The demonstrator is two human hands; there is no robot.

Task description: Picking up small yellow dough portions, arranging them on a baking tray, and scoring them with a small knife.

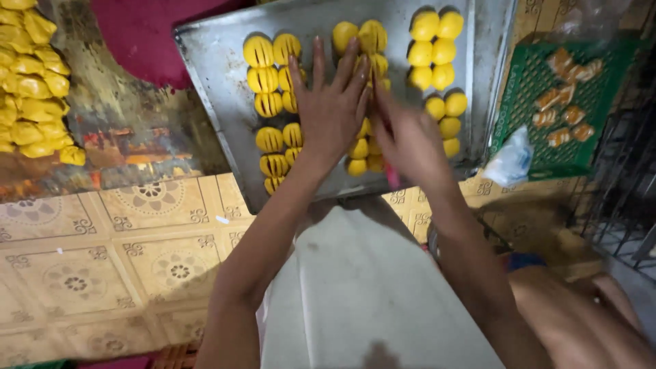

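Note:
A grey metal tray (219,82) lies on the floor and carries several rows of yellow dough balls (432,51), many scored with dark cuts. My left hand (331,102) lies flat, fingers spread, over the dough balls in the middle rows. My right hand (408,140), blurred by motion, hovers just right of it over the tray's near edge, closed on a thin pink tool (392,176) whose end sticks out below the hand.
A heap of yellow dough pieces (31,89) lies at the far left. At right stands a green plastic crate (526,102) with brown pastries, a clear plastic bag (509,160) beside it. Patterned floor tiles (137,260) and a pale cloth (355,287) lie near me.

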